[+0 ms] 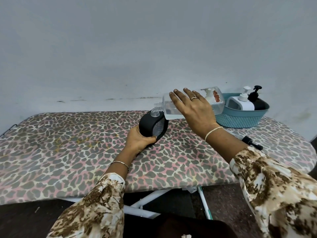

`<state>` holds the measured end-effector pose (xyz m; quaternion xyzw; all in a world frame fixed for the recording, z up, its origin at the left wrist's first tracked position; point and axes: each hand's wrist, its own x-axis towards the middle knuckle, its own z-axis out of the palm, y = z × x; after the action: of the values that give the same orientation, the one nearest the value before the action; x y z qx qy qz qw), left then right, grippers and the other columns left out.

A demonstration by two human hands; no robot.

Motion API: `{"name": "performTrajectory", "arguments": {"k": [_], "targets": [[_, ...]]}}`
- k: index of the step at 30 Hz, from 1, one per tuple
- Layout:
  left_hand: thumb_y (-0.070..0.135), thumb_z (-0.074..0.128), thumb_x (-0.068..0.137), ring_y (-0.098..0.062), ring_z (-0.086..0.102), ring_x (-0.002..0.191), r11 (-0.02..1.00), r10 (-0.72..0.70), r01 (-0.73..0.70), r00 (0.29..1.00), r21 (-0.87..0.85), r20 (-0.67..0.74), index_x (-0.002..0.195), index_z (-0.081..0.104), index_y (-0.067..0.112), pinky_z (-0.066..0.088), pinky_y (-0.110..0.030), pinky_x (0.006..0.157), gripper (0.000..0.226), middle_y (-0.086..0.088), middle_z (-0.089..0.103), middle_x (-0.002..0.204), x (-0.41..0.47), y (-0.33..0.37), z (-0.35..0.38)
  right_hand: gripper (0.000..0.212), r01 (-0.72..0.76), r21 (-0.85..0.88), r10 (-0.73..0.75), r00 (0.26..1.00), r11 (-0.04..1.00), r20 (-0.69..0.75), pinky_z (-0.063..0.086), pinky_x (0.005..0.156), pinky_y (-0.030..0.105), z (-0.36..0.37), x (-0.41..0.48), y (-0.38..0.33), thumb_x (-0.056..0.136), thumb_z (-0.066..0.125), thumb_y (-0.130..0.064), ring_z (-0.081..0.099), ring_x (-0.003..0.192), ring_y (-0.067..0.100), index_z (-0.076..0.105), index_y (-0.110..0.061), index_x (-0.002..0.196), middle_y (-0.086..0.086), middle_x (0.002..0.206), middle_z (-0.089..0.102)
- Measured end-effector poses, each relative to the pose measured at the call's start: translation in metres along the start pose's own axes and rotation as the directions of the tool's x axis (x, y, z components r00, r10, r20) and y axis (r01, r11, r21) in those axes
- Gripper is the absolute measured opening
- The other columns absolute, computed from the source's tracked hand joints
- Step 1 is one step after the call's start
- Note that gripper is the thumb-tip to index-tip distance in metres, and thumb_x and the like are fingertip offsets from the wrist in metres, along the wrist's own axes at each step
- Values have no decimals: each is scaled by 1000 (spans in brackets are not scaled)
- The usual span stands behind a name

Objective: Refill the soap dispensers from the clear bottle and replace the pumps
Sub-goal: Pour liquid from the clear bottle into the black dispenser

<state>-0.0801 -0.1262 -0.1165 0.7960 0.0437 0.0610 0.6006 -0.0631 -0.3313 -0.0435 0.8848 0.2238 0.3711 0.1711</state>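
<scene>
My left hand (139,140) grips a black soap dispenser (150,125) with its pump off, tilted on the leopard-print board (68,148). Its clear open neck (154,113) points up and right. My right hand (193,109) holds the clear bottle (217,100) on its side, its threaded mouth (158,106) just above the dispenser's neck. A little clear liquid lies along the bottle's lower wall. A loose black pump (252,142) lies on the board to the right, behind my right forearm.
A teal basket (240,119) at the back right holds a white dispenser (240,102) and a black dispenser (257,100), both with pumps on. A grey wall runs behind the board. White frame legs (147,200) show below the front edge.
</scene>
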Motion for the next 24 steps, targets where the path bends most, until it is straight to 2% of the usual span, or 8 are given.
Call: {"name": "performTrajectory", "arguments": {"k": [7, 11, 17, 24], "targets": [[-3, 83, 65, -15, 62, 97, 1000, 8, -8, 1000, -17, 2, 107, 58, 11, 48, -21, 86, 51, -2, 66, 103, 0, 0, 0, 66, 21, -19, -21, 1000, 1000, -10, 44, 101, 45, 2, 2, 2, 77, 56, 7, 54, 122, 37, 45, -8, 141, 15, 137, 54], [-4, 83, 64, -15, 64, 95, 999, 8, -9, 1000, -38, -7, 106, 59, 11, 48, -17, 78, 50, -1, 67, 99, 1, -4, 0, 62, 33, -28, -34, 999, 999, -31, 45, 99, 44, 4, 3, 4, 78, 51, 6, 56, 120, 36, 47, -8, 139, 15, 136, 55], [-5, 82, 64, -14, 65, 94, 998, 3, -3, 1000, -55, -3, 112, 60, 6, 48, -12, 73, 54, -2, 68, 101, 2, -7, 0, 65, 46, -37, -47, 998, 998, -42, 45, 99, 44, 5, 3, 5, 77, 60, 6, 57, 120, 36, 47, -8, 139, 14, 136, 56], [-7, 81, 66, -8, 63, 85, 996, -5, 7, 1000, -89, 21, 101, 58, 15, 50, -13, 74, 48, 3, 66, 94, 0, -3, 0, 64, 62, -56, -65, 997, 996, -46, 44, 100, 43, 6, 5, 7, 79, 59, 5, 56, 121, 35, 47, -9, 140, 13, 137, 55]]}}
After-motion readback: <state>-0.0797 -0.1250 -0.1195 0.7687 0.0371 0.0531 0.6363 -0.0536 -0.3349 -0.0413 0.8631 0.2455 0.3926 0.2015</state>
